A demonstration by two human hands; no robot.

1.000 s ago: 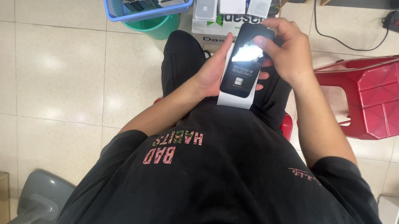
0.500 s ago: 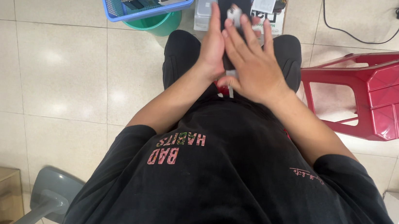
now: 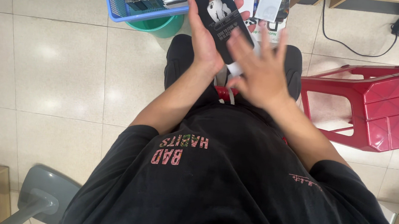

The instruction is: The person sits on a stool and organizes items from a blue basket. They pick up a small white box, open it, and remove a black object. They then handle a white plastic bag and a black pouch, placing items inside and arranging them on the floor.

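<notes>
Change: since half a second ago the right hand (image 3: 260, 76) has lifted off the black phone case (image 3: 223, 21), which now shows its whole printed back.
Shirt: black, with pink lettering on the chest, nearest the camera.
Right hand: fingers spread wide and blurred, holding nothing, just beside the case's lower end.
Left hand (image 3: 205, 42): palm and thumb wrapped around the case's left edge, fingertips showing at its far side.
Phone case: held tilted above the lap, with a white piece at its lower end.
Red plastic stool (image 3: 380, 107): lying on its side on the tiled floor, to the right.
Blue basket (image 3: 117, 6): beyond the hands, holding small boxes, above a green bucket (image 3: 156, 25).
</notes>
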